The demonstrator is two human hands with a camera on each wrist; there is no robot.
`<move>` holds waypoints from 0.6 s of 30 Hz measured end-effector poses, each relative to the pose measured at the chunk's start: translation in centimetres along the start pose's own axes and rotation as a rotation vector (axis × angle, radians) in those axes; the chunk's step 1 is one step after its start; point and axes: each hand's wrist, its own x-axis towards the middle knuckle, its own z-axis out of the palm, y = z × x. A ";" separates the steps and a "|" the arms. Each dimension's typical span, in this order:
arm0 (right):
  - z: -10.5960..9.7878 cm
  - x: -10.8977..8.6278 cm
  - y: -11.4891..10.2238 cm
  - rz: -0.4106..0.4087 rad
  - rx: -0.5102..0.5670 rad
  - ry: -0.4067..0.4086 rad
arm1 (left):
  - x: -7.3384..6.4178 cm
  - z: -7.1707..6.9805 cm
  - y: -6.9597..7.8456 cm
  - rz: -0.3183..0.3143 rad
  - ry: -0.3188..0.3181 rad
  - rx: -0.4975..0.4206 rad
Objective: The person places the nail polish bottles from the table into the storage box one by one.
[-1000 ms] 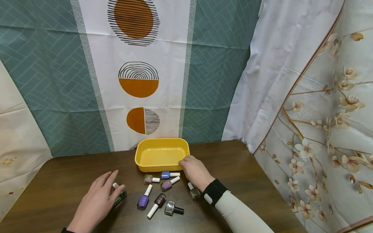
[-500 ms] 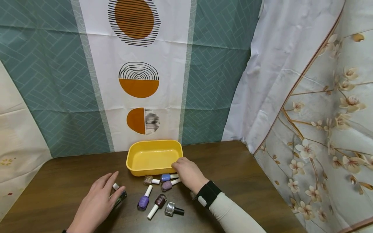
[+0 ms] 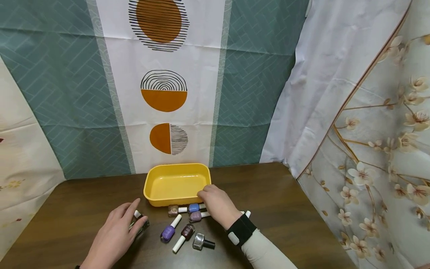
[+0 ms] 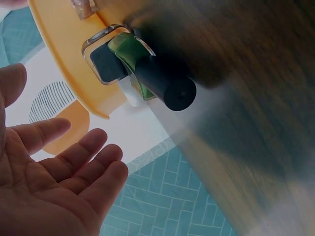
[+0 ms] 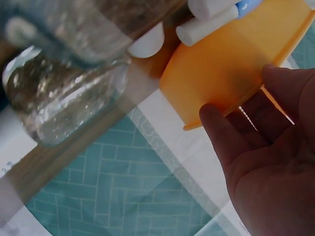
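A yellow plastic tray (image 3: 164,202) lies near the back edge of the table. My right hand (image 3: 218,203) holds its near right corner; in the right wrist view, thumb and fingers pinch the rim. My left hand (image 3: 112,231) is spread loosely beside a green nail polish bottle (image 4: 129,51) and a dark nail polish bottle (image 4: 106,64), with a black cap (image 4: 170,88) in front. Between the hands lie a purple bottle (image 3: 167,234), a maroon bottle (image 3: 187,231), a silver bottle (image 3: 198,241), a brown glitter bottle (image 3: 173,211), a blue bottle (image 3: 193,208) and a mauve bottle (image 3: 195,216).
A glittery bottle (image 5: 69,103) is close below my right wrist, largely hidden in the head view, where a white cap (image 3: 248,214) pokes out. Patterned cloth (image 3: 164,112) hangs behind the wooden table (image 3: 268,194), and a floral curtain (image 3: 362,186) hangs at its right.
The tray has moved left and towards me with my right hand on its corner. White caps have come into view right of that wrist. My left hand has hardly moved; the head view has shifted slightly.
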 end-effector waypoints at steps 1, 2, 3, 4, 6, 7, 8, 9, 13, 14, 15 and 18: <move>0.0 0.0 -0.1 -0.005 0.005 0.004 | -0.1 0.0 0.0 0.000 0.002 0.003; -0.1 -0.1 -0.1 -0.005 0.013 0.003 | -0.1 0.0 0.0 -0.001 0.003 0.006; -0.1 -0.1 -0.1 -0.005 0.022 0.002 | -0.3 0.0 0.0 -0.002 0.003 0.009; 0.0 -0.1 -0.1 -0.001 0.031 0.001 | -0.2 0.0 0.1 -0.002 0.001 0.014; 0.1 -0.3 0.0 0.005 0.049 0.000 | -0.3 0.0 0.2 -0.007 -0.006 0.021; 0.1 -0.3 0.1 0.004 0.054 0.001 | -0.3 0.0 0.2 -0.011 -0.010 0.022; 0.2 -0.3 0.2 0.003 0.058 0.004 | -0.4 0.0 0.2 -0.014 -0.012 0.023; 0.3 -0.3 0.2 0.000 0.059 0.008 | -0.5 0.0 0.2 -0.015 -0.014 0.024; 0.5 -0.4 0.3 -0.016 0.059 0.020 | -0.7 0.0 0.1 -0.033 -0.031 0.027; 0.5 -0.4 0.3 -0.022 0.060 0.027 | -0.8 0.0 0.1 -0.038 -0.036 0.028; 0.5 -0.4 0.4 -0.025 0.065 0.034 | -0.8 0.0 0.0 -0.044 -0.042 0.030; 0.3 -0.3 0.5 -0.020 0.095 0.070 | -0.7 -0.2 -0.2 -0.047 -0.040 0.037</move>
